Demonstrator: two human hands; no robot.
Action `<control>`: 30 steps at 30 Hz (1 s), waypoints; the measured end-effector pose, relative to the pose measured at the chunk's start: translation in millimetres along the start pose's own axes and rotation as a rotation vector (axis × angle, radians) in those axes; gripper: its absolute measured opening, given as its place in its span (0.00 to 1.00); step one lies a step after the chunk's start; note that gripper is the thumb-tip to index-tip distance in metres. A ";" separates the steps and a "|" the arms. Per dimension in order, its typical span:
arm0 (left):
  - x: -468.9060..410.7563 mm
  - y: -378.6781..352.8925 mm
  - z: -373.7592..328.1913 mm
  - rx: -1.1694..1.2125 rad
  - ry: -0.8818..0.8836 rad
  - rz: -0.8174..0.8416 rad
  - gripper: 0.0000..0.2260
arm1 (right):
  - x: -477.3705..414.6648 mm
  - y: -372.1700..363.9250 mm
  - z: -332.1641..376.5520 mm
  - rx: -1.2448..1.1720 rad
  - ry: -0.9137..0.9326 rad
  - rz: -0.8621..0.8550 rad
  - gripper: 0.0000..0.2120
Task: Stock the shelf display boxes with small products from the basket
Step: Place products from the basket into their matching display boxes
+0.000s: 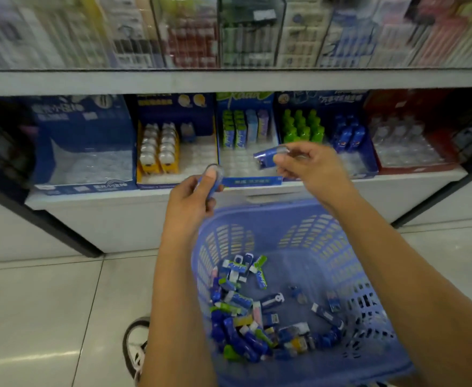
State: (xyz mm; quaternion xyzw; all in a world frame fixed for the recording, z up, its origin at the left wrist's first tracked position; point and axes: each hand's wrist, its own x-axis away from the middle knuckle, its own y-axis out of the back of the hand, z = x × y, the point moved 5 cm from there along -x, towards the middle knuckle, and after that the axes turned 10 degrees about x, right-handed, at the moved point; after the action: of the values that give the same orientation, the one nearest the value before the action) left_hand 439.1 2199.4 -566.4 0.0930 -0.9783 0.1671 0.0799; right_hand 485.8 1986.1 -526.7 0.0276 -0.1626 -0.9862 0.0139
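A blue plastic basket (pixel 326 236) stands on the floor below the shelf, with several small blue, green and white products (pixel 246 317) heaped in its bottom. My left hand (pixel 190 202) grips a small blue product (pixel 212 180) just under the shelf edge. My right hand (pixel 310 166) pinches another blue product (pixel 268 157) in front of the middle display boxes. Along the lower shelf stand open display boxes: a yellow-and-blue one (pixel 170 141), a green-and-blue one (pixel 246 129) and one with green and blue bottles (pixel 321 129).
A blue display box (pixel 84 152) sits at the left of the shelf and a red one (pixel 407 135) at the right. Clear cases of goods (pixel 229 32) fill the upper shelf. A shoe (pixel 137 347) rests on the tiled floor left of the basket.
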 end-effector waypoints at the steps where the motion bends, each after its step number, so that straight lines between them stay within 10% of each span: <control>1: -2.5 7.6 -3.3 0.030 -0.015 -0.032 0.11 | -10.2 -9.2 8.9 0.019 0.019 -0.028 0.08; 11: -22.0 33.7 -0.7 0.297 -0.004 -0.131 0.10 | -105.6 -123.5 53.0 0.772 0.319 0.039 0.14; 30: -32.6 48.1 -0.1 0.574 -0.004 -0.189 0.11 | -126.0 -163.1 54.7 1.169 0.425 0.234 0.13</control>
State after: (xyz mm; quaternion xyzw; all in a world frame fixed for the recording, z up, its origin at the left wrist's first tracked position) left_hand 460.7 2249.1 -587.4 0.2026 -0.8783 0.4284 0.0637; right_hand 605.3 2162.6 -521.1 0.2079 -0.6700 -0.6994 0.1364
